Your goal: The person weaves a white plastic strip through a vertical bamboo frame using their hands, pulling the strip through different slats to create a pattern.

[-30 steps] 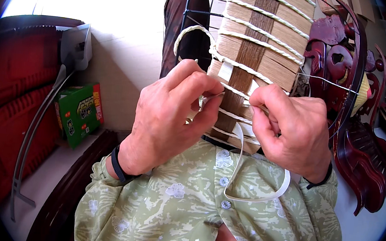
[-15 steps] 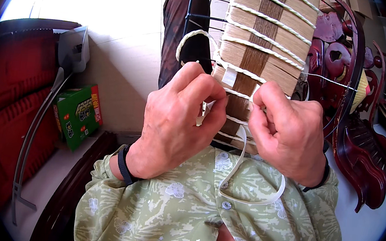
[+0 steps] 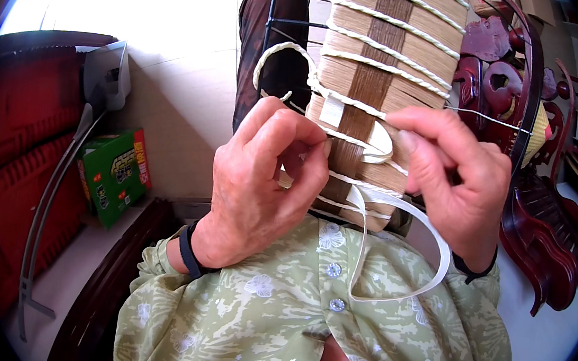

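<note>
A tan bundle of flat fibre strips with a brown middle stripe leans toward my chest, bound crosswise by several turns of white cord. My left hand pinches the cord at the bundle's left side. My right hand grips a flat white strap at the bundle's front, forefinger stretched across it. The strap hangs in a loop over my green patterned shirt. Another loop of cord curls off the bundle's upper left.
Carved dark red wooden furniture crowds the right side. A green box lies on the pale floor at left, beside a red seat and a grey curved bar. A dark wire frame and a trouser leg lie ahead.
Both hands have shifted apart and slightly up the bundle. My right hand drew the flat strap outward, so its loop over my shirt is wider now.
</note>
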{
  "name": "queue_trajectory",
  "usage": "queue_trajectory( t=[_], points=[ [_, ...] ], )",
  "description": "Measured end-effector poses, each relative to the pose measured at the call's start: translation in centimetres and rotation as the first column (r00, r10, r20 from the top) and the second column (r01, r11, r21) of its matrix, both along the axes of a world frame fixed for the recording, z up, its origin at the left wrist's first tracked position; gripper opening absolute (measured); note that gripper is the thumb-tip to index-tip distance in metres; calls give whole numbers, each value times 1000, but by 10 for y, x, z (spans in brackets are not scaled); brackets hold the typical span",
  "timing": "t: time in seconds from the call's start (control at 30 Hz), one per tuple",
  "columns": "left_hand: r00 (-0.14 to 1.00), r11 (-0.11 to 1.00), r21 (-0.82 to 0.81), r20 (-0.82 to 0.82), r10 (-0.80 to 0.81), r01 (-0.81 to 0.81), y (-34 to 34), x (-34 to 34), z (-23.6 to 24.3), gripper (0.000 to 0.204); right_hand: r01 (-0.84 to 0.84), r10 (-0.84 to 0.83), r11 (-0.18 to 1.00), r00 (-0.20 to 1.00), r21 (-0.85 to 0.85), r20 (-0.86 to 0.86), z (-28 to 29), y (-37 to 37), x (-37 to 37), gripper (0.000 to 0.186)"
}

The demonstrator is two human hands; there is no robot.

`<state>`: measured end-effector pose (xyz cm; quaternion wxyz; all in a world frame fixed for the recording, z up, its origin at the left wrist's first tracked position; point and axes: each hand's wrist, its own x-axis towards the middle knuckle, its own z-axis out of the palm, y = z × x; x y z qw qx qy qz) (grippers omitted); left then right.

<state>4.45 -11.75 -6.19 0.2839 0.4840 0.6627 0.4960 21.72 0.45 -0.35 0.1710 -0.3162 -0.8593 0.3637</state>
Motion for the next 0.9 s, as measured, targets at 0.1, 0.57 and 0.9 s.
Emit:
queue_trajectory(
  t=[0.1, 0.57, 0.9],
  points=[
    [999, 999, 32, -52, -15, 17, 1, -4, 1, 15, -28, 29, 999, 999, 41, -22, 0, 5, 2, 18],
    [939, 953, 176, -289, -188, 245, 25, -1, 6, 30, -230, 230, 957, 973, 179, 21, 3, 13, 7, 12],
    [865, 931, 271, -494, -82, 243, 20, 9, -1, 31, 21, -33, 980, 998, 200, 59, -1, -2, 2, 11]
  ],
)
